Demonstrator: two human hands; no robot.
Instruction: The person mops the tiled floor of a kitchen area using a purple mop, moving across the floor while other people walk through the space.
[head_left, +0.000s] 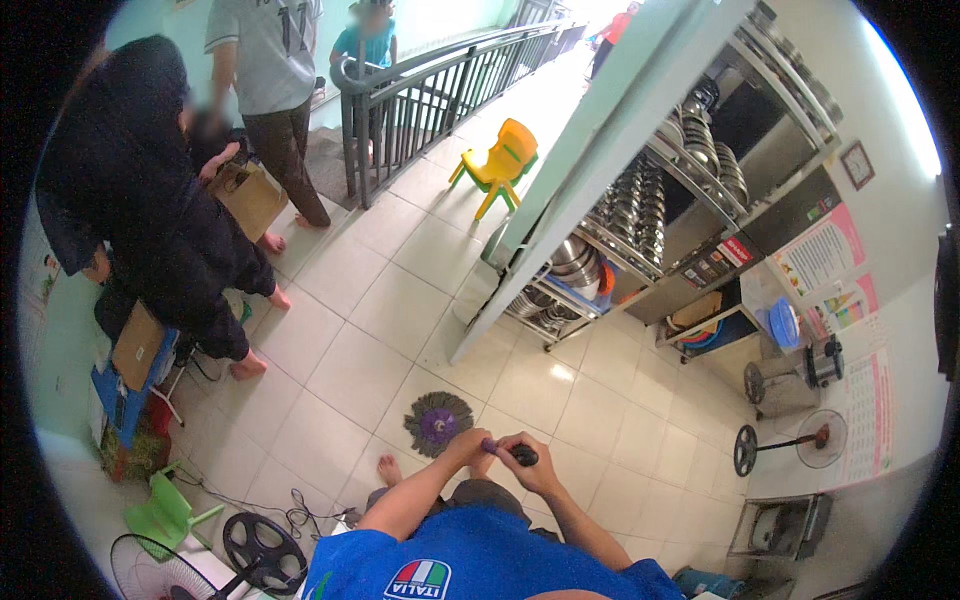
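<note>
A round mop head (439, 424) with grey strands and a purple centre rests on the tiled floor just beyond my bare feet. Both my hands are closed around the mop's handle (489, 445), seen nearly end-on. My left hand (471, 445) grips its purple part, on the side nearer the mop head. My right hand (531, 463) holds it close to the black grip (524, 454) at its upper end. Most of the shaft is hidden behind my hands.
Ahead stands a small yellow and green chair (498, 165) by a metal railing (450, 90). Several people are at the left and back, one (142, 172) in dark clothes nearby. Steel racks of bowls (626, 247) stand right, behind a door edge. Fans (262, 553) and loose cable (300, 514) lie lower left.
</note>
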